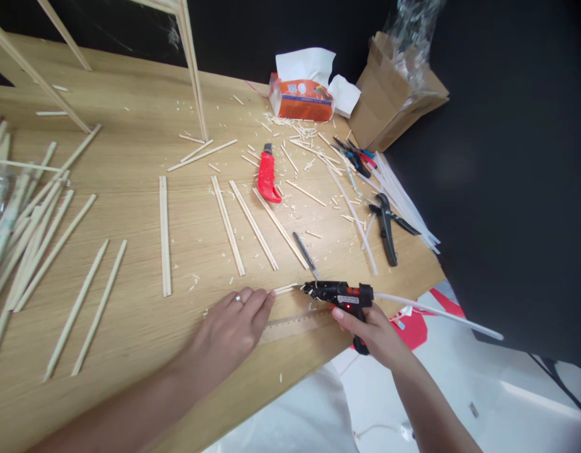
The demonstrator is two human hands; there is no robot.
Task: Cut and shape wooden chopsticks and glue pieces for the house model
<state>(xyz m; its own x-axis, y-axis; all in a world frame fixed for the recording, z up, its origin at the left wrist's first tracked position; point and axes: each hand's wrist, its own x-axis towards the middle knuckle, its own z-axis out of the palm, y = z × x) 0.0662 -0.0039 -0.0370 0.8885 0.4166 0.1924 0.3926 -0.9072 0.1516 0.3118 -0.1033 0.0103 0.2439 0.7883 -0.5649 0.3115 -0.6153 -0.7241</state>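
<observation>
Cropped forearms, left fingers pinching an apparent stick, right fingers gripping glue gun.

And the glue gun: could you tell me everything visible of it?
The glue gun is black, plastic-looking, with a pale label, a lit red light and whitish bits around its nozzle. A translucent glue stick juts from its back. The right hand grips its handle by the near edge of the table. The nozzle points toward the left hand, close to a wooden piece; contact is unclear.
</observation>
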